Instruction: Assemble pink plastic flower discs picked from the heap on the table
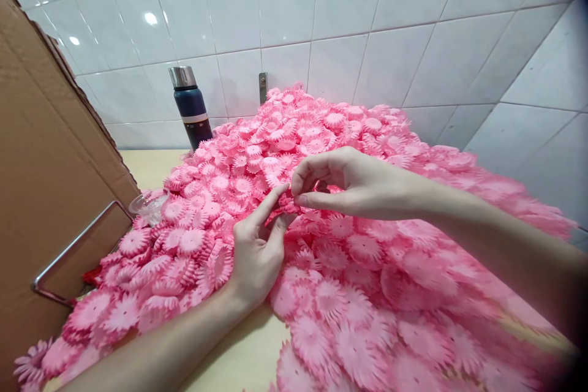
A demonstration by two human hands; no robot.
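A big heap of pink plastic flower pieces (349, 153) covers the pale wooden table (248, 355). My left hand (257, 245) reaches up from below, fingers pinched on one pink flower piece (287, 201) at the heap's near slope. My right hand (344, 184) comes in from the right, thumb and fingers pinched on the same piece. The two hands meet fingertip to fingertip over it. The piece is mostly hidden between the fingers.
A brown cardboard sheet (46, 165) leans at the left, with a bent metal rod (78, 245) against it. A small clear plastic cup (149, 205) sits by the heap's left edge. A dark blue flask (192, 107) stands at the white tiled wall (367, 18).
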